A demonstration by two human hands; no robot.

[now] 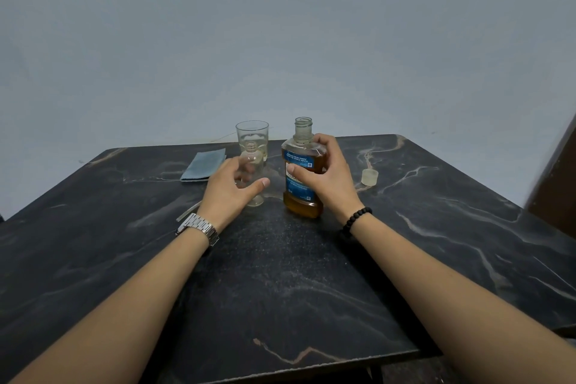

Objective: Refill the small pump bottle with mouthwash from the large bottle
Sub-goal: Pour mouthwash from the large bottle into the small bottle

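The large mouthwash bottle [300, 171] stands upright mid-table, uncapped, amber liquid inside, blue label facing me. My right hand [324, 174] is wrapped around its right side. Just left of it stands the small clear bottle [253, 162], open-necked with no pump on it. My left hand [232, 187] curls around that small bottle, fingers partly blurred, thumb in front of it. The large bottle's cap [370, 177] rests on the table to the right. A thin pale tube [188, 211], perhaps the pump's stem, lies left of my left wrist.
A clear drinking glass [252, 134] with a little pale liquid stands behind the small bottle. A folded grey-blue cloth [204, 165] lies at the back left. The dark marbled table [280, 274] ends close to a plain wall behind.
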